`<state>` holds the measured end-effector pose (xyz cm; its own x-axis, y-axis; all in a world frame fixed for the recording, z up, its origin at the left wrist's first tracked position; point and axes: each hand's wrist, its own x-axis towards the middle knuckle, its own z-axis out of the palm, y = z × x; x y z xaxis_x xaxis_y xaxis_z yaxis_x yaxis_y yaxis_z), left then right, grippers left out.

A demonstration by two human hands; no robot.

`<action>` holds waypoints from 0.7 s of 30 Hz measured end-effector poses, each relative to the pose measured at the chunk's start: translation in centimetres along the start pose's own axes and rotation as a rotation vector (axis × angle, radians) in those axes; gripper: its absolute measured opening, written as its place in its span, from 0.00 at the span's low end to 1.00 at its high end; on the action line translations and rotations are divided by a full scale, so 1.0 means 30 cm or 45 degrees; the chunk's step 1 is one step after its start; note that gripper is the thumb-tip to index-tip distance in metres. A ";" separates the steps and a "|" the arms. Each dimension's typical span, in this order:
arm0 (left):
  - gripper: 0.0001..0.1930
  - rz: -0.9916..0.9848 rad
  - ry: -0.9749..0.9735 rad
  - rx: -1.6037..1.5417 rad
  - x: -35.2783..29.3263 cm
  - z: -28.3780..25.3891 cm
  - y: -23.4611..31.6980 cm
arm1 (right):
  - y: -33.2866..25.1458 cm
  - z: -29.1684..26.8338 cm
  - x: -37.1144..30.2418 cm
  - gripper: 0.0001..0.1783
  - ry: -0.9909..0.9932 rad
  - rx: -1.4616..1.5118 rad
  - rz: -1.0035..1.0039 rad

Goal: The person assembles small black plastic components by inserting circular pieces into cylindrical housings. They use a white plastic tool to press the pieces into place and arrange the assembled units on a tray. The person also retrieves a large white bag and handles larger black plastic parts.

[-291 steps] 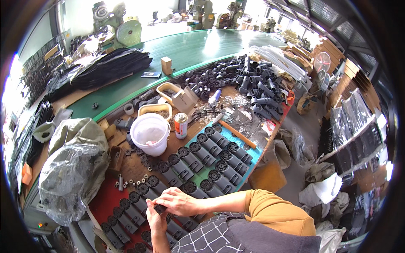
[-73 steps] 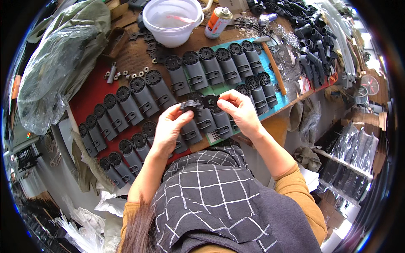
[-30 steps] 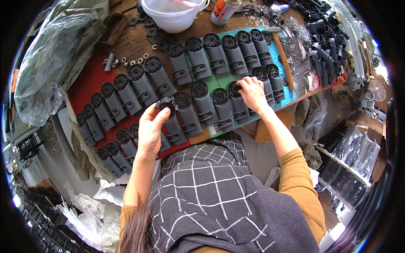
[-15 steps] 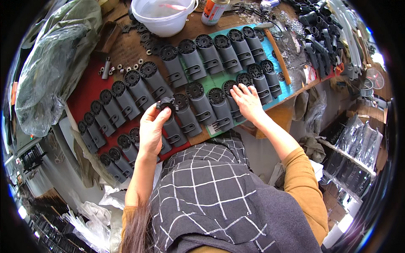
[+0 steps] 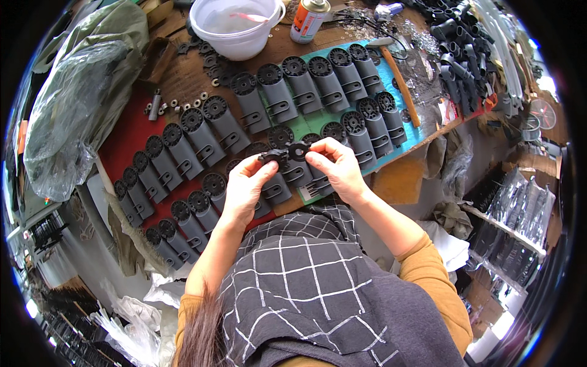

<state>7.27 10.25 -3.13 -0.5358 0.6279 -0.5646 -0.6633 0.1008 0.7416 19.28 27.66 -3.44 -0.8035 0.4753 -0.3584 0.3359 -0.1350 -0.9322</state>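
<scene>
Over the front row of housings, my left hand (image 5: 243, 188) pinches a small bundle of black plastic pieces (image 5: 273, 157) between thumb and fingers; their exact shape is hard to make out. Right beside it, my right hand (image 5: 343, 174) grips a black disc (image 5: 298, 151) with a round hole in its middle. The disc and the bundle are close together; whether they touch I cannot tell. Below and around lie several dark grey plastic housings (image 5: 331, 92) in rows, each with a round black slotted end and a slot on its side. My hands hide part of the front row.
A white bucket (image 5: 227, 30) and a spray can (image 5: 307, 22) stand at the back. A hammer with a wooden handle (image 5: 400, 85) lies at the right, near a heap of black tubular parts (image 5: 461, 52). Metal rings (image 5: 188, 104) and a plastic-covered bundle (image 5: 76, 116) are at the left.
My right hand has left a housing in the front row and come left, now holding the black disc. My left hand has moved right with its black pieces, bringing both hands together.
</scene>
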 end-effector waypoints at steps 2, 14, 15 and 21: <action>0.09 0.002 0.004 -0.056 0.008 -0.009 -0.008 | 0.021 -0.078 0.011 0.11 0.107 -0.334 -0.130; 0.08 -0.019 0.126 -0.015 0.012 -0.059 -0.029 | 0.196 -0.457 0.280 0.12 0.113 -1.952 -0.434; 0.08 -0.017 0.127 -0.023 0.011 -0.057 -0.029 | 0.201 -0.457 0.277 0.13 0.087 -1.914 -0.461; 0.12 -0.023 0.154 -0.051 0.014 -0.056 -0.028 | 0.210 -0.485 0.184 0.26 0.066 -1.853 -0.552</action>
<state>6.74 9.12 -4.60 -0.5813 0.5283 -0.6189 -0.6922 0.0788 0.7174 24.11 42.10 -10.55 -0.9574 0.2849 -0.0474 0.2882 0.9533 -0.0904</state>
